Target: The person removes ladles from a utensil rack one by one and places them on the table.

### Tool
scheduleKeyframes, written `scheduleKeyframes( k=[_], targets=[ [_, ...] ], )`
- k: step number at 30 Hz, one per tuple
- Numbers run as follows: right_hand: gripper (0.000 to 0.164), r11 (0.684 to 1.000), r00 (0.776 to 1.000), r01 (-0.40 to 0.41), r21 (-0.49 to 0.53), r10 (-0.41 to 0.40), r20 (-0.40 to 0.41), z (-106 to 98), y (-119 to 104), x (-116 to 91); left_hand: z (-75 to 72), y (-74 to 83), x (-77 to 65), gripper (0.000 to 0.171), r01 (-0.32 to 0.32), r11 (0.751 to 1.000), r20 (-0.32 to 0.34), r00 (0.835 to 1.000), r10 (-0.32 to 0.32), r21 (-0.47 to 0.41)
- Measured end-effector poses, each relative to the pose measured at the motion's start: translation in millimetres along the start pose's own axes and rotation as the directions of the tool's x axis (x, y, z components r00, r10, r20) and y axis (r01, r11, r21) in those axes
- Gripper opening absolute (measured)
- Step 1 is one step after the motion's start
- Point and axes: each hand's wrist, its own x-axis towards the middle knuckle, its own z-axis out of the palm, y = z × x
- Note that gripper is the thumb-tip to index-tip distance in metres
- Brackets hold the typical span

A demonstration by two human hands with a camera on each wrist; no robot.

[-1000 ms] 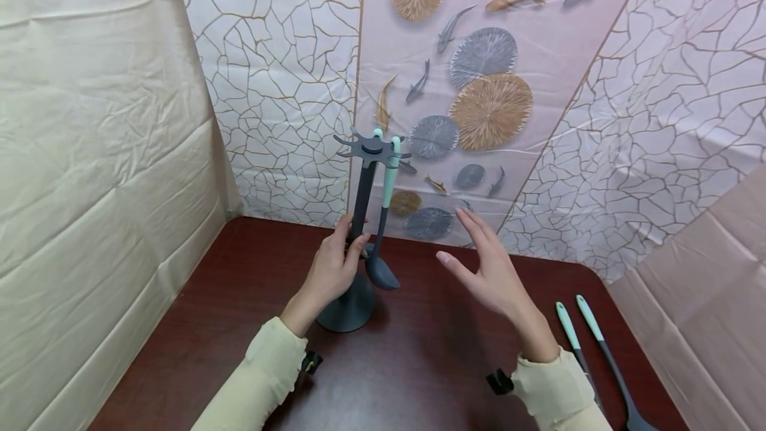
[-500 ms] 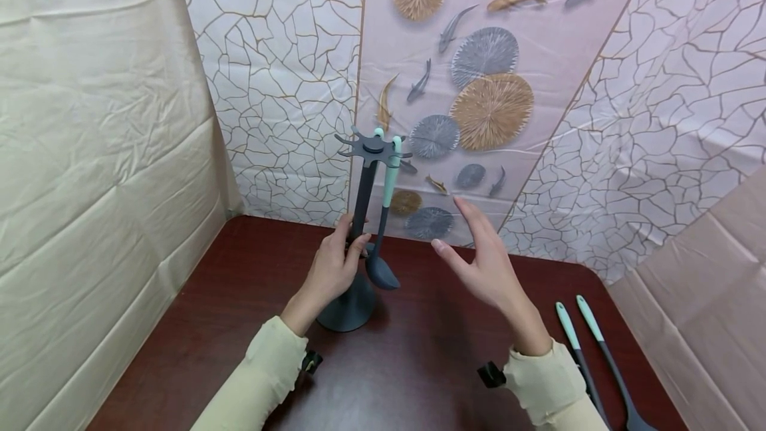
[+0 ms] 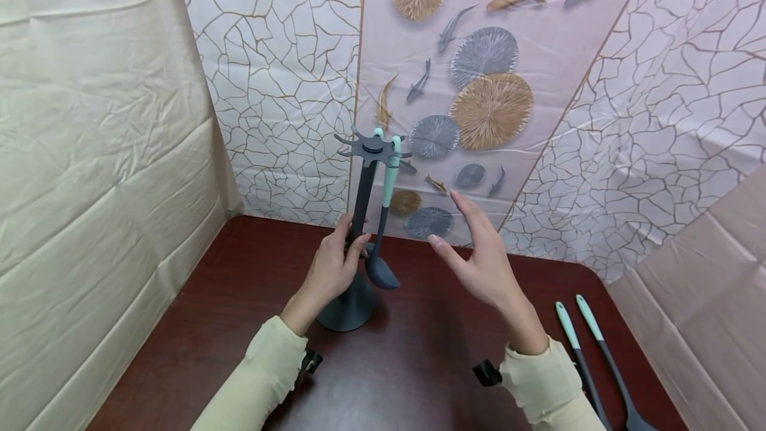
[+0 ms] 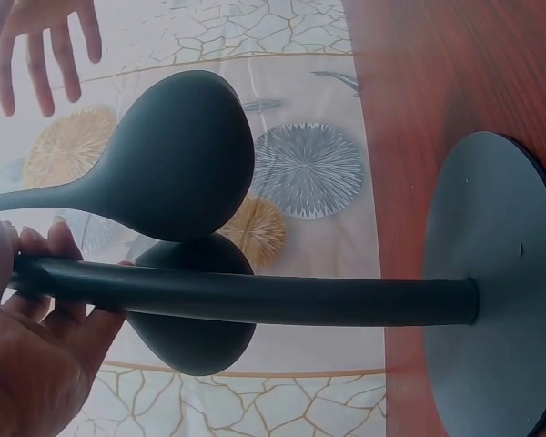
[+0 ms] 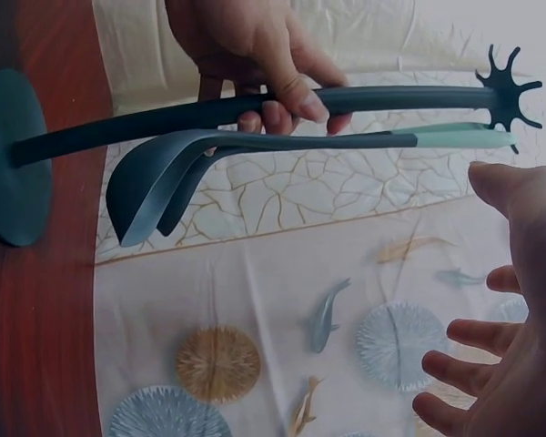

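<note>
A dark grey utensil stand (image 3: pixel 363 195) with a round base and a hooked top rises from the table, leaning slightly. My left hand (image 3: pixel 329 265) grips its post around the middle, thumb on the near side. From the hooks hangs a ladle (image 3: pixel 383 274) with a mint-green handle. Behind it hangs a second mint-handled utensil, whose dark rounded head (image 4: pixel 196 350) shows in the left wrist view; its exact kind is unclear. My right hand (image 3: pixel 487 265) hovers right of the ladle, fingers spread and gently bent, thumb apart, touching nothing.
On the right side of the dark red table (image 3: pixel 383 378) lie two mint-handled utensils, one handle (image 3: pixel 567 324) left of the other handle (image 3: pixel 589 318); their heads are cut off or hidden. Patterned cloth (image 3: pixel 287 85) hangs behind the table, plain cloth at both sides.
My right hand has drifted a little left and up, closer to the ladle. My left hand, the stand and the hanging utensils look unmoved.
</note>
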Motion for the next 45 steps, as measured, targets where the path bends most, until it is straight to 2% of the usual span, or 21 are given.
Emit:
scheduleKeyframes(
  k=[13, 24, 35, 45],
  targets=[
    [0.078, 0.996, 0.997, 0.065, 0.063, -0.061, -0.057, 0.6, -14.2, 10.5, 0.1, -0.8, -1.1, 0.027, 0.000, 1.000, -0.004, 1.000, 0.000, 0.003],
    [0.072, 0.976, 0.981, 0.163, 0.146, -0.145, -0.126, 8.8, -34.2, 28.2, 1.8, -3.0, -0.3, 0.029, 0.001, 1.000, 0.001, 1.000, -0.001, -0.026],
    [0.066, 0.969, 0.976, 0.179, 0.169, -0.153, -0.156, 18.3, -46.8, 37.9, 1.0, -1.8, -0.2, 0.029, -0.015, 1.000, -0.008, 1.000, 0.015, -0.006],
    [0.056, 0.940, 0.966, 0.223, 0.257, -0.179, -0.185, 25.4, -64.0, 51.9, 1.8, -2.3, 0.6, 0.031, -0.025, 0.999, -0.002, 1.000, 0.025, 0.029]
  ],
)
